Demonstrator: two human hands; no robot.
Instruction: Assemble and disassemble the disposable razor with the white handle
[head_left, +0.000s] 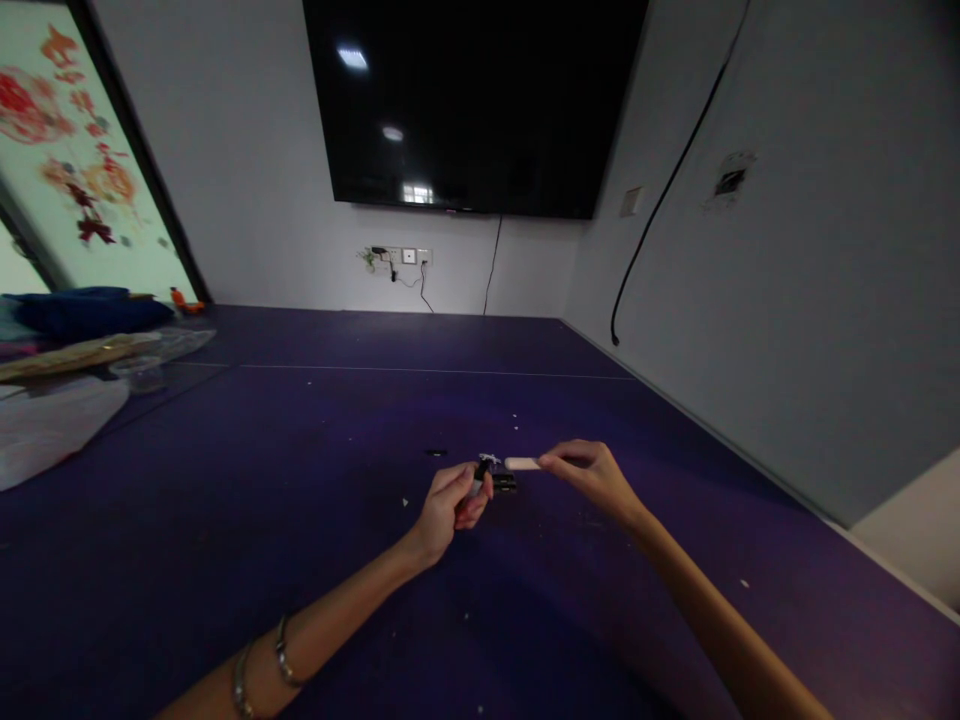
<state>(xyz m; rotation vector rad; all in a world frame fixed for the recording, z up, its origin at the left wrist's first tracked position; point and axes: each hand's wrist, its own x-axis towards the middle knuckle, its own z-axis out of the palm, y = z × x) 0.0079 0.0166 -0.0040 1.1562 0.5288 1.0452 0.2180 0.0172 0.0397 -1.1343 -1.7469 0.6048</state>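
- Writing: none legible. The screen (472, 100) carries one small mark on its lower edge, too small to read; pale marks on the black pieces (504, 484) likewise.
- Hands: two, both occupied. Left hand (441, 512): fingers closed around one small black-and-grey item (478, 480), held upright at a slight tilt. Right hand (589, 472): thumb and fingers pinch the right end of one pale stick (523, 464), held roughly level.
- Position: item and stick are between the hands, above the purple surface (315, 590). The stick's free end points left at a small silvery part (490, 460) by the item's top; contact cannot be determined.
- Black pieces: a group just right of the left hand, apparently two side by side; one separate black strip (436, 453) farther left.
- Bangles (283, 650): two, left forearm.
- White specks: several, scattered; exact count uncertain.
- Left edge: one blue cloth (90, 312), one clear cup (140, 376), one orange object (186, 302), plastic bags (56, 425).
- Back wall: one screen, at least three socket plates (409, 256).
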